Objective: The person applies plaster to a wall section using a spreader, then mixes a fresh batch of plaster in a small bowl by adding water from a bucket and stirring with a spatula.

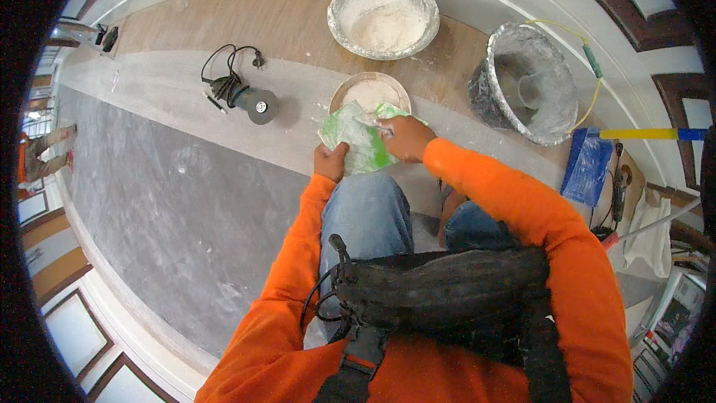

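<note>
Near the middle of the frame, the left hand (330,162) holds the lower left edge of a flat green piece (354,138) smeared with white, its thumb laid on the upper face; the right hand (405,138) is at the piece's upper right, its fingers curled in, though the smears and overlap there are hard to read and I cannot tell just what they grip; a second green patch (388,110) shows just above those fingers. The flat green piece lies over the near edge of a shallow bowl (371,75) as seen from above, above the knee in blue jeans (367,213); pale powdery material (373,94) sits in that bowl.

At the top centre stands a larger, caked basin (344,41), also with pale material in it; at the upper right, a dark bucket (485,97) leans, its rim crusted white; left of centre in the upper half lies a dark power tool (260,106), its black cord (231,67) looped beside it; at the right, a blue object (586,168) is near a yellow-and-blue pole (641,134); at the far left edge, another person (48,153) shows partly, in orange.
</note>
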The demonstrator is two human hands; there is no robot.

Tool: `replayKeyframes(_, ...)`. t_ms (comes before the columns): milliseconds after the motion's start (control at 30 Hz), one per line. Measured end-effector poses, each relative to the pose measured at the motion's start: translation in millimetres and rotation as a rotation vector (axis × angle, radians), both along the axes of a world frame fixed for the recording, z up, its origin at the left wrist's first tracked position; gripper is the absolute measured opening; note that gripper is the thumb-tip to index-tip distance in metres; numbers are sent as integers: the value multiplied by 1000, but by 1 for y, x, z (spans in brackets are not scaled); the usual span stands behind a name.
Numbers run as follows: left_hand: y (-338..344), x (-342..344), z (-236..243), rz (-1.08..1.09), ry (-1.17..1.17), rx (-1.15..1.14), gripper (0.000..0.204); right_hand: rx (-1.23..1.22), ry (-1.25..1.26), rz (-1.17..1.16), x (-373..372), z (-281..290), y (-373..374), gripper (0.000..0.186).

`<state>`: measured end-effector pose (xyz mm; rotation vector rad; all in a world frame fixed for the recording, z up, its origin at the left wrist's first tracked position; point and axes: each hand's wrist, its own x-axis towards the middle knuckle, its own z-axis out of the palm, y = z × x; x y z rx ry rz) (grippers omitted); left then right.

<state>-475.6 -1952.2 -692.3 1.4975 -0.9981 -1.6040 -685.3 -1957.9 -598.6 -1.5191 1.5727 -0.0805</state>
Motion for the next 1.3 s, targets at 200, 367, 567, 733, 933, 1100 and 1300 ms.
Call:
replayKeyframes(200,-1,2,4,-101,-68,-21,22,-8,-5,-53,2,-10,-6,41)
replayKeyframes(367,4,16,-4,-72,-74,-46,20,50,-24,0,24,3,-2,42)
replayKeyframes(567,5,20,-14,-111,-74,-48,20,-40,-61,-59,21,-23,-12,44)
replayKeyframes(733,2,12,4,-169,-174,-187,22,10,-74,-116,22,-19,-8,44)
replayKeyframes(933,-5,14,-3,-136,-248,-155,25,-153,-53,-88,33,-18,10,39)
replayKeyframes(1100,-5,12,-9,-139,-195,-147,27,70,-109,-190,27,-24,-4,35)
replayKeyframes(1300,-5,13,8,-252,-222,-170,28,120,-90,-331,17,-23,-14,40)
